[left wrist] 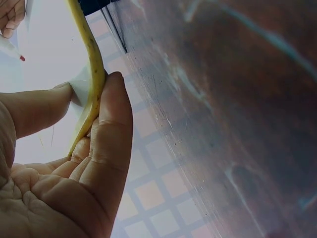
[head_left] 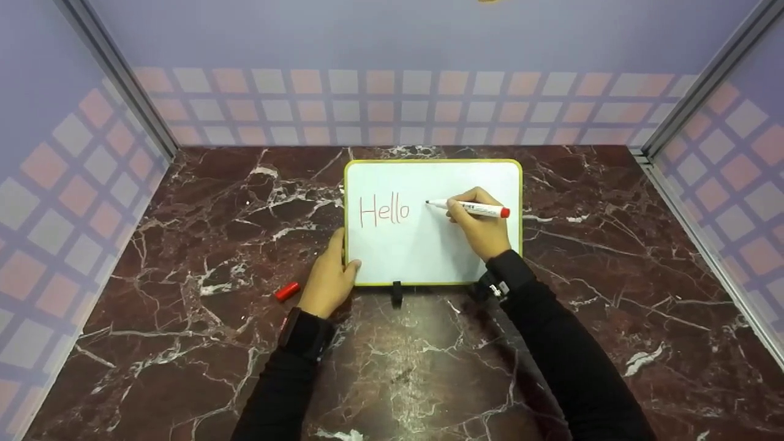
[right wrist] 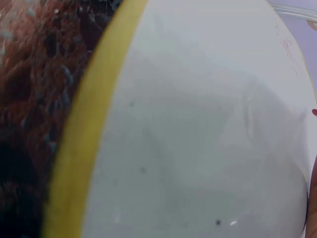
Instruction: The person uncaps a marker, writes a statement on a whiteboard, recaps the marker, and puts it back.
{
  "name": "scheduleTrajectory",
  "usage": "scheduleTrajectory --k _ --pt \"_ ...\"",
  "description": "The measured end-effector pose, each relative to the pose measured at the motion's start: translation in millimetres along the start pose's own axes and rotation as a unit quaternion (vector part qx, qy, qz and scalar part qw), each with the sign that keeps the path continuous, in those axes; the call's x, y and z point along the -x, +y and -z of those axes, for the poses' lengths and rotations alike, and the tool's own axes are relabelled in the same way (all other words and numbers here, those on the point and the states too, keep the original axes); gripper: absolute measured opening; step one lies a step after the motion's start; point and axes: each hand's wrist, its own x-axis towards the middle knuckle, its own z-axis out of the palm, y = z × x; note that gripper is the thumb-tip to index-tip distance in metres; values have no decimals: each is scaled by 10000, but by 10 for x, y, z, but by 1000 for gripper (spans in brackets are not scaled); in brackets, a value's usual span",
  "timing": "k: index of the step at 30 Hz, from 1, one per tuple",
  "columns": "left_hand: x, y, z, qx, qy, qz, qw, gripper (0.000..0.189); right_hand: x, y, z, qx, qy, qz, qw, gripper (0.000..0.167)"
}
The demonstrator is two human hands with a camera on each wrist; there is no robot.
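Note:
A small whiteboard [head_left: 422, 260] with a yellow frame stands on the table, "Hello" [head_left: 384, 210] written in red on its left half. My left hand [head_left: 327, 278] grips the board's lower left edge; in the left wrist view, the thumb [left wrist: 42, 109] is on the front and the fingers [left wrist: 111, 139] are behind the yellow rim [left wrist: 94, 57]. Between thumb and fingers, my right hand [head_left: 481, 226] holds a white marker [head_left: 478, 209] with a red end. Its tip is at the board right of the word; whether it touches cannot be told. The right wrist view shows mostly board surface [right wrist: 198, 124].
A red marker cap [head_left: 286, 291] lies on the dark marbled table [head_left: 202, 361], left of my left hand. A black foot [head_left: 397, 294] juts out below the board. Walls with pink and white squares [head_left: 416, 107] enclose the table at the back and sides.

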Motion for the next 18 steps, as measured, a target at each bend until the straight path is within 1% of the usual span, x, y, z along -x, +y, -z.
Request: scheduleTrajectory --k 8,15,18 --pt "-7 -5 3 -70 3 -71 10000 69 -9 15 -27 -40 -108 98 9999 7" --pt "-6 -4 0 -120 -26 -89 9999 69 -88 262 -42 74 -95 282 9995 10" --pt "-7 -1 7 -94 -20 -81 9999 68 -94 285 -38 182 -129 351 9991 11"
